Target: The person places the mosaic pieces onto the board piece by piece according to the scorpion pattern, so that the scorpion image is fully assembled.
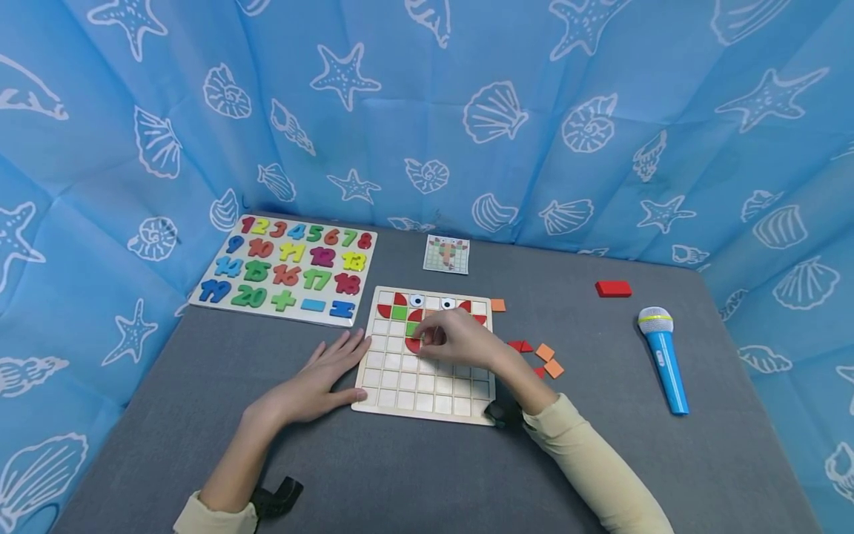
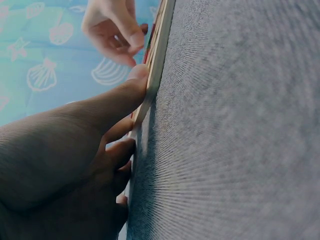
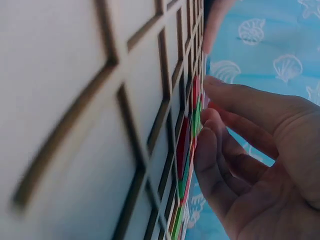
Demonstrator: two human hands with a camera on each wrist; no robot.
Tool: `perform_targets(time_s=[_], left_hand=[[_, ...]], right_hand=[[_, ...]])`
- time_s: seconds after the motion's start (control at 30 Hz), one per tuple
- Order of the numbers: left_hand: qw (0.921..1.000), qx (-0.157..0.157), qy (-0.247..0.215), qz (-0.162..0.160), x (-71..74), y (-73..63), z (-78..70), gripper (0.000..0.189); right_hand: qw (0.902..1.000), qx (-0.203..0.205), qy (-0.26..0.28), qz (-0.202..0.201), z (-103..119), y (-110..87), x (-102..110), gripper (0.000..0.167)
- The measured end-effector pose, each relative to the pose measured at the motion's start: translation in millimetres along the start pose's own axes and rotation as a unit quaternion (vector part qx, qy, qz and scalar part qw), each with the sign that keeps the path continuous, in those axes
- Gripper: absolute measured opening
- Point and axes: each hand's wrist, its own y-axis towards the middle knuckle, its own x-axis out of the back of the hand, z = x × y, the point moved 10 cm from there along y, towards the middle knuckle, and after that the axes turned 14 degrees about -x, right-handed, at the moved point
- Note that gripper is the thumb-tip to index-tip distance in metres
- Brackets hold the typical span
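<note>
A wooden grid board (image 1: pixel 407 401) lies on the table, partly filled with red rounded pieces (image 1: pixel 384 311), green square tiles (image 1: pixel 399 312) and round eye pieces (image 1: pixel 416 300). My right hand (image 1: pixel 460 337) is over its middle with bent fingers. The fingertips are right at a green tile (image 1: pixel 411 328) and a red rounded piece (image 1: pixel 411 345); whether they pinch a piece I cannot tell. My left hand (image 1: pixel 327 378) rests with fingers spread along the board's left edge, and its thumb (image 2: pixel 138 73) touches the edge. The right hand hides some cells.
Orange squares (image 1: pixel 554 368) and red triangles (image 1: pixel 517 345) lie right of the board, with another orange square (image 1: pixel 498 305) at its upper right. A pattern card (image 1: pixel 446 254) is behind. A number puzzle (image 1: pixel 293 271) stands left, a red block (image 1: pixel 613 288) and blue microphone (image 1: pixel 667 363) right.
</note>
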Motion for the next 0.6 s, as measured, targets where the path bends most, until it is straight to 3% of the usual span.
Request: perform_targets(time_s=[0.2, 0.37, 0.6], left_hand=[[0.9998, 0.011, 0.016, 0.004, -2.8, -0.3, 6.6, 0.092], [0.9999, 0.008, -0.004, 0.005, 1.6, 0.4, -2.2, 0.091], [0.9999, -0.005, 0.01, 0.0, -2.6, -0.2, 4.5, 0.091]], right_hand=[[0.9983, -0.015, 0.055, 0.003, -18, -10.6, 14, 0.018], [0.9955, -0.048, 0.081, 0.008, -38, -17.4, 28, 0.02], [0.9919, -0.096, 0.077, -0.032, -75, -28.0, 62, 0.023]])
